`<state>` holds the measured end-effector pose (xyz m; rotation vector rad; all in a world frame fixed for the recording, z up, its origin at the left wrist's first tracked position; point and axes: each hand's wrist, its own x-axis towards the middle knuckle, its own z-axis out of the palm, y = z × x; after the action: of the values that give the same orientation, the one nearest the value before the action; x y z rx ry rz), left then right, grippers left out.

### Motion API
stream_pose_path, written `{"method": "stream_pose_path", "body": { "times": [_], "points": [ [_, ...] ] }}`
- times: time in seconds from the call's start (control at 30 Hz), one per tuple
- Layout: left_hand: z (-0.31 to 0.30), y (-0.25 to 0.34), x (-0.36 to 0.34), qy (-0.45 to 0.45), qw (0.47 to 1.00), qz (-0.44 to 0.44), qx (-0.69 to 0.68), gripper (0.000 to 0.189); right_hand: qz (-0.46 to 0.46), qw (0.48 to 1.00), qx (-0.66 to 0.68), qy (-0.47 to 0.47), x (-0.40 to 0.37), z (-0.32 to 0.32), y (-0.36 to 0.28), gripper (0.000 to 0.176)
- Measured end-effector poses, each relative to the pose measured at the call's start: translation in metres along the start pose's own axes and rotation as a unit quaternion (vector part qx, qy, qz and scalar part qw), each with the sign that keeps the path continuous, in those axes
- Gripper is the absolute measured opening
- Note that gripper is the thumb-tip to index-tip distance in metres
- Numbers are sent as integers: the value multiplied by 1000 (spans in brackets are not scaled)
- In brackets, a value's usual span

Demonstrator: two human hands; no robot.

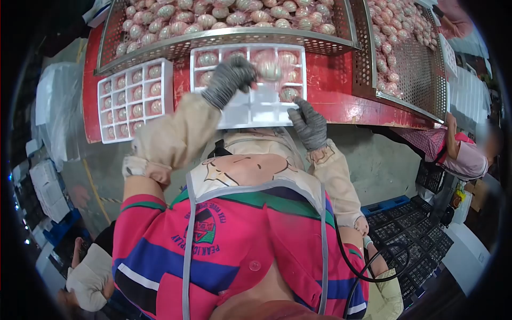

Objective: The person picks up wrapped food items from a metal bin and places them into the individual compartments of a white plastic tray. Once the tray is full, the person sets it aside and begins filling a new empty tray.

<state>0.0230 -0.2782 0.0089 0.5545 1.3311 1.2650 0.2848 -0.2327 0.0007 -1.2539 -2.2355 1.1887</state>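
Both hands wear grey knitted gloves. Over the white divided tray, my left hand (233, 80) has its fingers closed at the wrapped egg-like item (268, 70), which is blurred by motion; the contact is hard to make out. My right hand (308, 124) is at the right front edge of the white divided tray (248, 126), fingers apart, just below a wrapped item (288, 94) in a compartment. Wrapped items sit in the back compartments and down the right side of this tray. Several front compartments show bare white bottoms.
A filled white tray (101, 114) lies at the left on the red table (333, 90). Behind is a perforated metal bin (213, 38) heaped with wrapped items; another bin (413, 105) stands right. Other people (463, 157) are at the right and lower edges.
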Motion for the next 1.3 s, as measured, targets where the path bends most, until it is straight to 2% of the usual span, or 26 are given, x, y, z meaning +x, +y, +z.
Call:
{"method": "stream_pose_path", "body": {
  "times": [0.07,0.13,0.2,0.23,0.27,0.3,0.33,0.37,0.43,0.47,0.5,0.57,0.6,0.63,0.7,0.77,0.83,0.9,0.97,1.03,1.1,1.17,1.2,1.23,1.27,1.3],
  "points": [
    [7,-52,-8,44,995,-55,-75,9,-29,997,-71,-27,12,8,3,42],
    [11,-82,-8,83,983,-110,-120,12,-42,990,-119,-59,27,13,3,44],
    [16,-79,-6,90,986,-139,19,18,-48,970,-208,-115,47,18,7,49],
    [17,-75,-6,83,977,-169,104,22,-55,969,-210,-122,53,21,10,49],
    [19,-75,-13,93,976,-169,97,22,-85,952,-257,-139,58,24,13,50],
    [20,-73,-23,114,947,-70,291,27,-118,933,-303,-152,64,26,14,51],
    [18,-70,-27,130,869,29,476,32,-132,929,-308,-156,69,27,15,50],
    [14,-70,-25,138,867,27,479,32,-139,929,-303,-158,75,27,17,50],
    [7,-74,-21,61,782,155,600,39,-140,904,-336,-225,80,23,12,47],
    [4,-76,-15,27,790,132,598,37,-181,901,-333,-213,84,22,10,44],
    [5,-70,-12,26,790,130,599,37,-181,901,-331,-215,87,24,16,44],
    [12,-58,-5,-40,775,15,630,31,-269,888,-311,-206,93,29,30,39],
    [14,-56,-1,-50,761,-14,647,28,-240,873,-345,-246,96,27,19,34],
    [14,-58,4,-44,760,-13,649,28,-246,872,-345,-245,101,24,11,34],
    [14,-62,8,-50,744,-18,666,26,-219,831,-389,-332,104,22,2,30],
    [23,-58,8,-42,727,-21,685,24,-242,831,-382,-323,103,30,13,30],
    [33,-58,14,-60,678,-67,729,22,-236,824,-417,-302,99,36,15,31],
    [31,-72,28,-39,663,-60,745,21,-227,827,-417,-302,101,41,19,32],
    [27,-82,40,-80,613,-100,780,21,-224,845,-408,-264,100,47,31,30],
    [32,-42,35,-106,628,-122,761,17,-213,861,-379,-265,100,44,22,32],
    [29,-6,38,-74,646,66,757,19,-200,876,-352,-263,104,43,18,33],
    [8,36,77,84,694,130,703,22,-173,864,-356,-311,105,44,21,35],
    [-8,59,95,129,730,216,636,29,-165,864,-372,-297,103,50,28,37],
    [-23,74,116,226,599,247,727,32,-165,865,-378,-285,105,53,32,37],
    [-40,83,141,264,542,254,756,31,-165,870,-375,-275,103,53,33,38],
    [-53,88,158,252,542,231,768,30,-165,874,-371,-266,103,53,33,38]
  ]
}}
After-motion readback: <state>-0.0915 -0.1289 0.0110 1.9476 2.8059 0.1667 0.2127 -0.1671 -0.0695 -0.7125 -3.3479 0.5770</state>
